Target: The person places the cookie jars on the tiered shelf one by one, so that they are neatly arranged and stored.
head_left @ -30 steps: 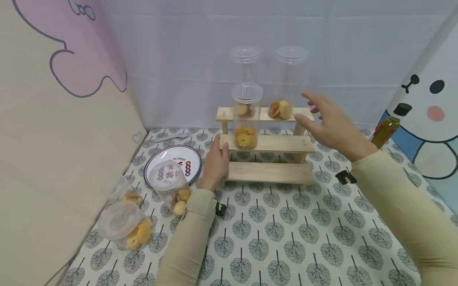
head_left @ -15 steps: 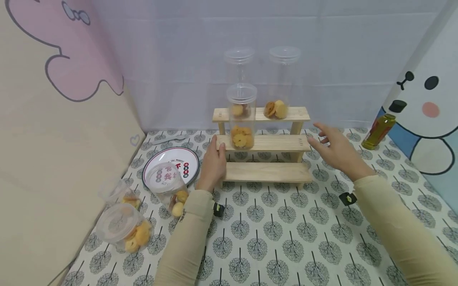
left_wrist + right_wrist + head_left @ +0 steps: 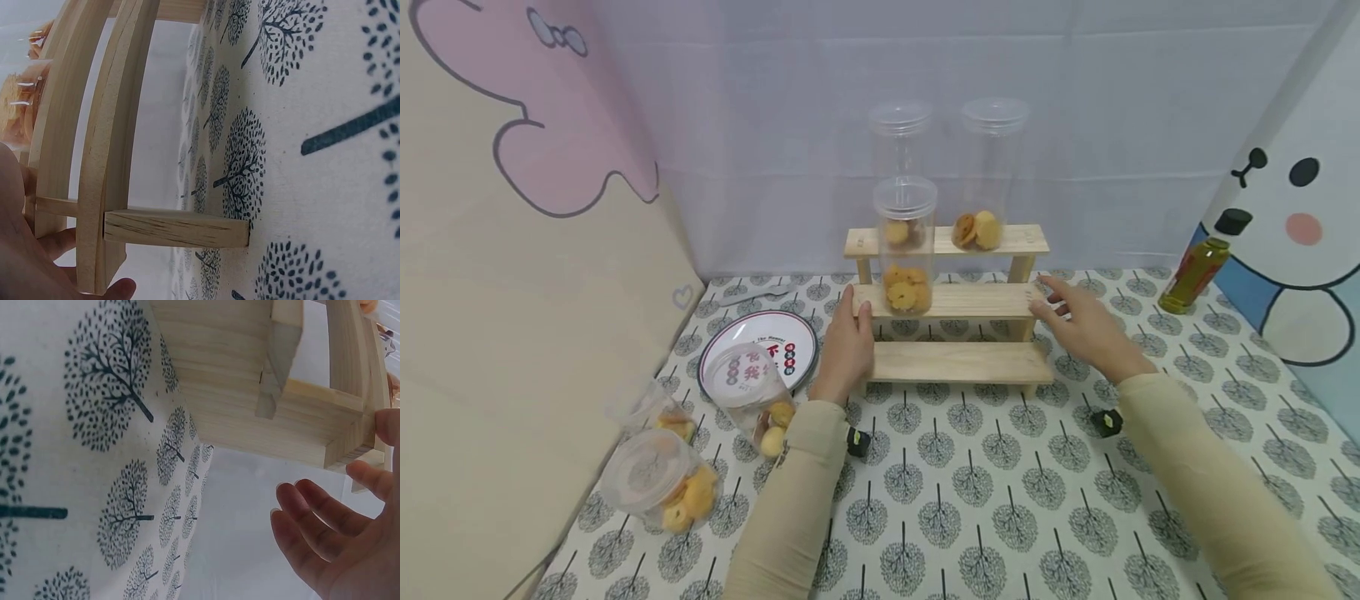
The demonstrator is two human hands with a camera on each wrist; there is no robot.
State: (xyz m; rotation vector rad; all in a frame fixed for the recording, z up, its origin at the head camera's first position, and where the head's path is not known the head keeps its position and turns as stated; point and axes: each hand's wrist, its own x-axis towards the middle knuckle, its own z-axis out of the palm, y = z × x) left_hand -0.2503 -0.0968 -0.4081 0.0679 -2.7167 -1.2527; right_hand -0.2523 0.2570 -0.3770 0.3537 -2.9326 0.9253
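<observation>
A three-step wooden display rack stands on the cloth. My left hand grips its left end at the middle step; the left wrist view shows those fingers curled about the boards. My right hand pinches the right end of the middle step between thumb and index finger, its other fingers spread loosely off the wood. A clear lidded jar of cookies sits on the middle step, at the left. Two taller-standing cookie jars, one partly hidden behind it and one jar farther right, stand on the top step.
Left of the rack, a cookie jar overlaps a printed plate. Two more cookie containers, a lidded jar and a clear container, stand by the left wall. A grey utensil lies behind the plate. An oil bottle stands at right.
My right hand has moved down from beside the top-step jar to the right end of the middle step. My left hand stays at the rack's left end; the jars keep their places.
</observation>
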